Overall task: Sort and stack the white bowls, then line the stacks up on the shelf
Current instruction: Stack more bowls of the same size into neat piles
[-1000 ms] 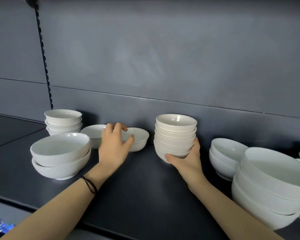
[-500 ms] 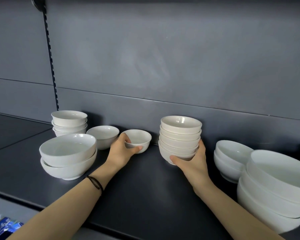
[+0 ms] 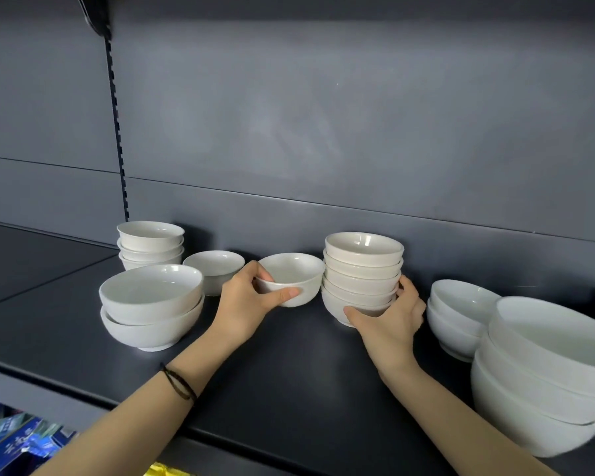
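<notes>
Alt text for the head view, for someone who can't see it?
Left hand grips a small bowl beside a tall bowl stack held by the right hand, on a dark shelf. More bowl stacks stand either side.

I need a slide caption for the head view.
Left hand grips a small bowl beside the bowl stack that the right hand holds.

Shop, by the look of it: retail gondola shelving. Dark metal shelf (image 3: 289, 372), flat back panels (image 3: 323, 115), slotted upright strip (image 3: 117, 132) at 10 o'clock. Many identical white bowls (image 3: 152, 293) stacked like stock. Blue printed packets (image 3: 11, 438) on a lower level, 7 o'clock.
</notes>
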A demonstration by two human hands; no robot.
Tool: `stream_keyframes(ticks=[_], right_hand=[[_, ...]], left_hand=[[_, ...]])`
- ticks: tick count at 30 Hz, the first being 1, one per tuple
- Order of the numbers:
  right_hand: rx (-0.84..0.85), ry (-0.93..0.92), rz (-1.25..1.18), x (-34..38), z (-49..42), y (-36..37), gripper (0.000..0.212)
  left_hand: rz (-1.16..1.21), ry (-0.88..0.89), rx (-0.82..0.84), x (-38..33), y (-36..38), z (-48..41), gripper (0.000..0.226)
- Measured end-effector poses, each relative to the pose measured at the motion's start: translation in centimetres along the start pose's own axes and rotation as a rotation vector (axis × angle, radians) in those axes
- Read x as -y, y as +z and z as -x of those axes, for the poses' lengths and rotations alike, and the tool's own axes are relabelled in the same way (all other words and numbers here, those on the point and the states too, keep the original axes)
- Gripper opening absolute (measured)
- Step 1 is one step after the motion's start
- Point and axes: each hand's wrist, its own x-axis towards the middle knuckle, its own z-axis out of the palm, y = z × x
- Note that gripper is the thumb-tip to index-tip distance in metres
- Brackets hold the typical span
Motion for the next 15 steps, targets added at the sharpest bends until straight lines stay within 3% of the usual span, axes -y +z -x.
stream_keyframes(ticks=[3,6,9,15], right_hand=[[-0.116,-0.299,0.084,0.8,0.9,0.0,0.077],[0.0,-0.592,0.035,1.8,2.0,0.0,0.06],[0.184,-0.587,-0.019,2.9,2.0,0.7,0.053],[0.435,-0.392,-0.171,5.6,1.9,2.3,0.038]], left_hand=[[0.041,0.021,0.043,-0.4,-0.8,1.1,0.043],[0.065,0.046,0.067,-1.0,-1.5,1.6,0.041],[0.131,0.059,0.092,-1.7,-2.1,1.6,0.04],[0.296,0.09,0.107,-3.7,-4.4,0.7,0.047]])
